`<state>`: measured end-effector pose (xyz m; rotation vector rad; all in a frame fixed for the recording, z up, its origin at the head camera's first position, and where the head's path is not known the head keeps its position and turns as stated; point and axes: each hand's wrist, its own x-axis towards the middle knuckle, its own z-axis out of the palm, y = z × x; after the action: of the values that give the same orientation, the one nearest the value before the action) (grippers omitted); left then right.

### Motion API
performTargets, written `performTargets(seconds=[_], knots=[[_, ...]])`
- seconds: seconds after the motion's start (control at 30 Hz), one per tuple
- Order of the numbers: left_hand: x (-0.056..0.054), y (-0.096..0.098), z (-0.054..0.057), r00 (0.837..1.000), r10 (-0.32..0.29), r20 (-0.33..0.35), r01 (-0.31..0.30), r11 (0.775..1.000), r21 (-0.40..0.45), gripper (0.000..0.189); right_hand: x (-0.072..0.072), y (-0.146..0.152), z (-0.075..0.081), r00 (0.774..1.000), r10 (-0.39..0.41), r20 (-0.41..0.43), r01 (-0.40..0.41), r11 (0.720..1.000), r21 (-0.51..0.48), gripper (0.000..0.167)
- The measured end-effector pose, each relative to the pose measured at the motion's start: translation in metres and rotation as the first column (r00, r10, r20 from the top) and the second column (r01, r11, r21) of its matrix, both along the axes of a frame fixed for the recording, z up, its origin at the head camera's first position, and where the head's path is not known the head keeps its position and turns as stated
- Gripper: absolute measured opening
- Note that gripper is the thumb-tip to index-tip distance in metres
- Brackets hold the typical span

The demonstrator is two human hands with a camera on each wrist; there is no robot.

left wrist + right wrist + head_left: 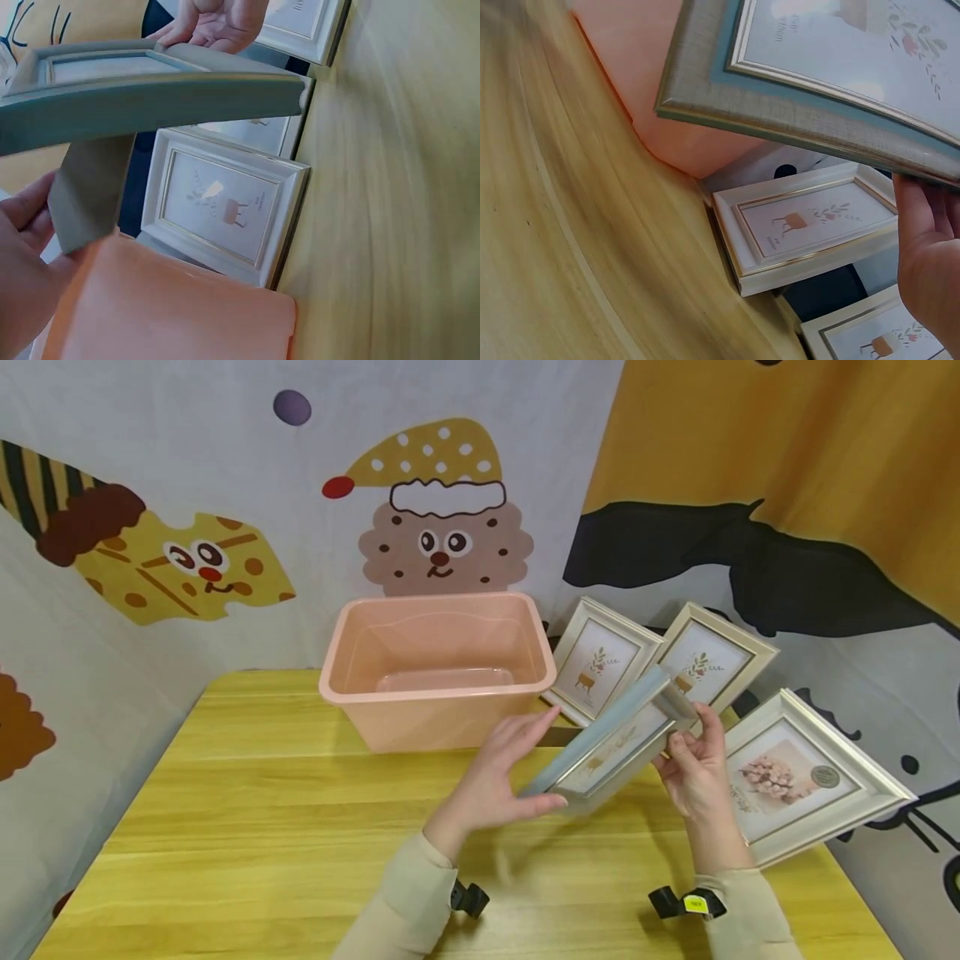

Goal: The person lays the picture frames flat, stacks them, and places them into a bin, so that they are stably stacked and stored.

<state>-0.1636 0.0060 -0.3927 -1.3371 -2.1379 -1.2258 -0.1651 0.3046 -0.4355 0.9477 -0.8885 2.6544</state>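
A blue-edged picture frame (617, 750) was up in the air over the counter (262, 835), tilted, its printed plant picture facing the person. The right hand (697, 772) pinched it by its right edge between thumb and curled fingers. The left hand (498, 777) was open, thumb and fingers spread wide around the frame's left end, close to the grey support flap (90, 187) that stuck out from its back; whether it touched the frame or the flap could not be told.

Just behind the held frame, a white frame (600, 668) and a cream frame (712, 656) stood side by side, leaning back, each with a similar plant print. Past the right hand, a larger silvery frame (813, 777) with pink blossoms and a round sticker (825, 777) also leaned back. A pink plastic bin (442, 722) sat on the counter just left of the white frame. Behind everything hung a cloth (210, 452) printed with cartoon faces. Black devices were strapped at both wrists, beside pale sleeves (416, 889).
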Motion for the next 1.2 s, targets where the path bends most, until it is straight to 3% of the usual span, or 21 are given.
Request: performTargets(seconds=[0.33, 0.53, 0.8, 1.2], knots=[[0.008, -0.003, -0.009, 0.994, -0.039, 0.106, 0.03, 0.995, 0.09, 0.087, -0.001, -0.004, -0.007, 0.99, -0.044, 0.131, 0.057, 0.994, -0.097, 0.045], [0.006, -0.005, -0.017, 0.994, -0.059, 0.093, 0.046, 0.99, 0.136, 0.079, 0.0, -0.006, -0.009, 0.965, -0.143, 0.221, 0.164, 0.983, -0.079, 0.047], [0.006, -0.012, -0.023, 0.99, -0.011, 0.141, -0.01, 0.989, 0.146, 0.069, 0.002, -0.008, -0.011, 0.951, -0.164, 0.261, 0.192, 0.978, -0.087, 0.047], [0.0, -0.019, -0.025, 0.999, -0.017, 0.048, 0.005, 0.968, 0.25, 0.054, 0.004, -0.015, -0.013, 0.932, -0.202, 0.302, 0.226, 0.973, -0.046, 0.046]])
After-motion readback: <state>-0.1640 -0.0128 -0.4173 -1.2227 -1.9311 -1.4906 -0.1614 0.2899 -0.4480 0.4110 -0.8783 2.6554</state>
